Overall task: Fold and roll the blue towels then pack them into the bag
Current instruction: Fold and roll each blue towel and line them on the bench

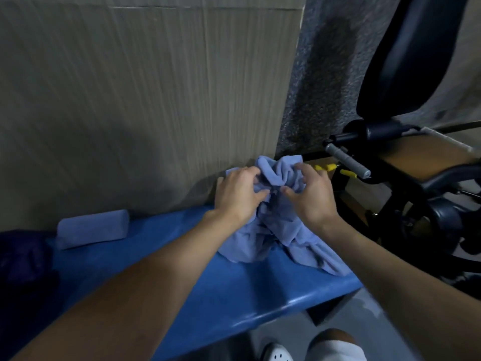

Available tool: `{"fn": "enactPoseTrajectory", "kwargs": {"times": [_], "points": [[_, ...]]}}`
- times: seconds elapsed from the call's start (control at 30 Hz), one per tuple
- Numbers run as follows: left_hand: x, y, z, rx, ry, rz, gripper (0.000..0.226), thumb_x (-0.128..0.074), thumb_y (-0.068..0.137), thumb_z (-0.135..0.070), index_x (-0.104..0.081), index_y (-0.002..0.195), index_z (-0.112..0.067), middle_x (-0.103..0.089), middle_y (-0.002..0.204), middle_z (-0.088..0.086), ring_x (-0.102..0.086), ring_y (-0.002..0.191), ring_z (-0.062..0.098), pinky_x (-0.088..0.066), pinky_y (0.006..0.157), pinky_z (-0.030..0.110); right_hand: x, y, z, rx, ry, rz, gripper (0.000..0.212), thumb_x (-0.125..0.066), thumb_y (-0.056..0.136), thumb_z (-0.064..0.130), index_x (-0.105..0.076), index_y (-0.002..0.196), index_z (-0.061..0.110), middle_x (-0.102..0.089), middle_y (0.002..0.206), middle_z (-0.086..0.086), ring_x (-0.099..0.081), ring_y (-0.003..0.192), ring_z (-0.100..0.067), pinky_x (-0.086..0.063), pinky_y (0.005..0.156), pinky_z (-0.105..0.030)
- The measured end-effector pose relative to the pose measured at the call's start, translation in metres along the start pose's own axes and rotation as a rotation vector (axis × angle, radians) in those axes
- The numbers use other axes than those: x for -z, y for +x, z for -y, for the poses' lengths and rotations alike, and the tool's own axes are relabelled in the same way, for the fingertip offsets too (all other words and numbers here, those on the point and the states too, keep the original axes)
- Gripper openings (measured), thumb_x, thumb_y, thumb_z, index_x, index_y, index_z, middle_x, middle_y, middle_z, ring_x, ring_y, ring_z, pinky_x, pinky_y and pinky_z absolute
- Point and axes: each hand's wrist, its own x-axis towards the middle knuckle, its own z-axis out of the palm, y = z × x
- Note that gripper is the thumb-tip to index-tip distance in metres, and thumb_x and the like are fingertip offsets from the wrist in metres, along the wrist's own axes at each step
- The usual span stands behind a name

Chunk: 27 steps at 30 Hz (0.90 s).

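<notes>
Head view: looks down on a crumpled towel (276, 225) heaped at the right end of a blue bench (208, 272), close against the wall (130, 100). Finds the left hand (238, 195) clenched on a bunch of the cloth, and the right hand (311, 198) bent over a neighbouring fold, thumb and fingers nipping it. Shows a rolled towel (92, 229) farther left on the bench, well apart from the heap, and beyond it a dark shape (23, 256) at the left edge, perhaps the bag, too dim to tell.

Risks a crooked fold if lifted by the middle of the bunch instead of by corners: would come out twisted. Risks losing the tail draped at the bench's front lip, liable to slide floorward under a tug. Risks a snag too, with a black metal frame (377, 132) and yellow-tipped pieces (325, 168) just beside the heap on the right.

Looks like soft, limp terry, pale blue, deeply creased. Contrasts with the smooth, glossy, round-lipped bench, the plump cylindrical roll, the matt, finely ribbed wall.
</notes>
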Motion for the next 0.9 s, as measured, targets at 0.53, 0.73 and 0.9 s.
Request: {"fn": "enactPoseTrajectory", "kwargs": {"times": [0.53, 0.73, 0.9], "points": [[0.056, -0.006, 0.014, 0.029, -0.253, -0.335, 0.011, -0.063, 0.089, -0.019, -0.062, 0.081, -0.011, -0.063, 0.079, 0.0, -0.058, 0.071, 0.018, -0.045, 0.066, 0.031, 0.015, 0.003, 0.058, 0.153, 0.547, -0.073, 0.024, -0.063, 0.091, 0.016, -0.055, 0.073, 0.003, -0.054, 0.067, -0.017, -0.048, 0.065, -0.014, -0.043, 0.057, -0.037], [0.132, -0.034, 0.04, -0.007, -0.299, -0.484, 0.011, -0.062, 0.091, -0.018, -0.061, 0.083, -0.011, -0.063, 0.074, 0.0, -0.059, 0.069, 0.017, -0.049, 0.067, 0.036, 0.019, -0.026, 0.129, 0.253, 0.688, -0.065, 0.019, -0.061, 0.092, 0.012, -0.065, 0.086, -0.005, -0.066, 0.084, -0.023, -0.058, 0.071, -0.011, -0.051, 0.065, -0.034], [0.175, -0.08, 0.079, 0.022, -0.147, -0.508, 0.01, -0.063, 0.09, -0.017, -0.061, 0.082, -0.012, -0.061, 0.08, 0.0, -0.056, 0.072, 0.017, -0.046, 0.068, 0.033, -0.002, -0.063, 0.17, 0.305, 0.757, 0.04, 0.018, -0.062, 0.091, 0.012, -0.063, 0.085, -0.005, -0.064, 0.078, -0.022, -0.055, 0.069, -0.012, -0.05, 0.063, -0.033]]}}
